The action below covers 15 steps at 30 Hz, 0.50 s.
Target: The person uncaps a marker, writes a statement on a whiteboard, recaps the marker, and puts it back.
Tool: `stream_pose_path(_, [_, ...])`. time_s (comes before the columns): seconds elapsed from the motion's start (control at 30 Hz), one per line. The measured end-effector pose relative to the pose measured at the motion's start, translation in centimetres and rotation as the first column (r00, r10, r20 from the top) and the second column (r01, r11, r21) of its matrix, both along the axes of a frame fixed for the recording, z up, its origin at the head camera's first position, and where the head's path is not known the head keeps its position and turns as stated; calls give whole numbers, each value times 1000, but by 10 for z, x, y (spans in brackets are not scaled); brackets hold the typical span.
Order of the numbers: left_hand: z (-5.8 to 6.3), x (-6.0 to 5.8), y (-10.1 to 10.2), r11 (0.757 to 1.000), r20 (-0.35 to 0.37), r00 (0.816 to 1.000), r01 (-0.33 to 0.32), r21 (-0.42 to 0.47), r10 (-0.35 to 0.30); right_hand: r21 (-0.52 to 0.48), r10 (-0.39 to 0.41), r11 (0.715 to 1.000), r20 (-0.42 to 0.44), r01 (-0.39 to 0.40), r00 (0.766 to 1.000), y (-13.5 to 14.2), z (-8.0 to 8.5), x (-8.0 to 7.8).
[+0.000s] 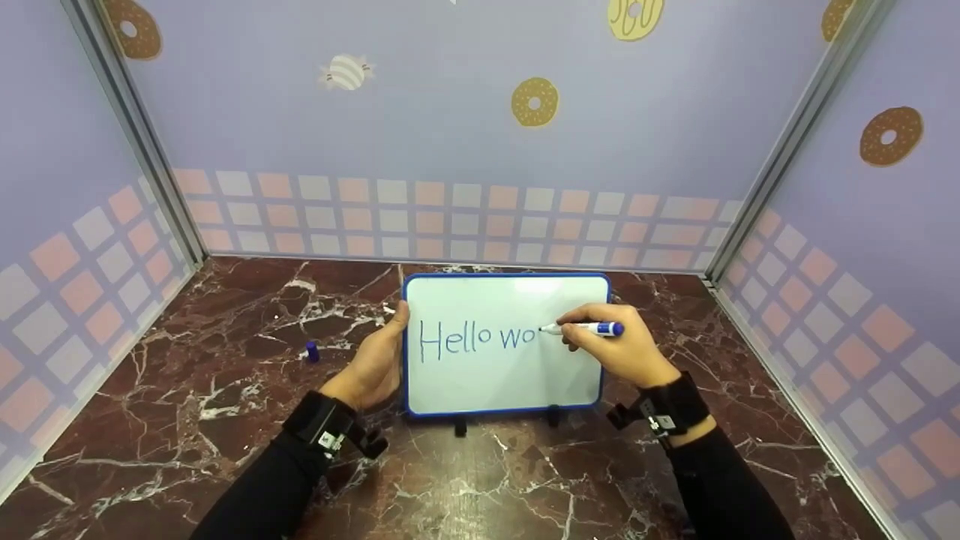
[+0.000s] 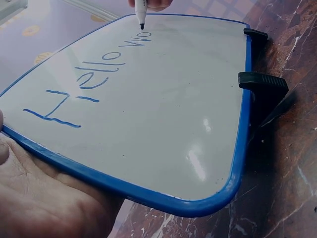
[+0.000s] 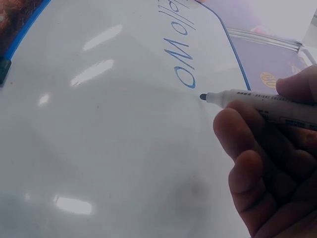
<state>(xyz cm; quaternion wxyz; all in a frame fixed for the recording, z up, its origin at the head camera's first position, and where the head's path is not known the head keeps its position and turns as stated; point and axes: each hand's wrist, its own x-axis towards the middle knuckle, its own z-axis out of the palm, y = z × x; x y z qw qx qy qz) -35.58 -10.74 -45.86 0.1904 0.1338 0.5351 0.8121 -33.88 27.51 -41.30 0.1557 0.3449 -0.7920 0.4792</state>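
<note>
A whiteboard (image 1: 480, 382) with a blue frame stands tilted on black feet, the blue letters "Hello wo" written across it. At its left edge my left hand (image 1: 375, 365) grips the frame, thumb at the edge and the other fingers hidden behind. My right hand (image 1: 619, 341) pinches a white marker (image 3: 272, 106) with a blue end, thumb above and fingers below. Its dark tip is at the board's surface just right of the "o"; whether it touches I cannot tell. In the left wrist view the marker (image 2: 141, 11) shows at the top.
A blue marker cap (image 1: 312, 351) rests on the dark red marbled table (image 1: 247, 435), left of my left hand. Black feet (image 2: 262, 84) stick out below the board's lower edge. Patterned lilac walls (image 1: 435, 135) close in the back and both sides.
</note>
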Motion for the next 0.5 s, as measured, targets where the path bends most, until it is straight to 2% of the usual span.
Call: stream_pose_path(0.5, [-1,0,-1,1000,-9,1000,5,1,-5,-19,2,1000,-8,-2,1000,-2,0,0])
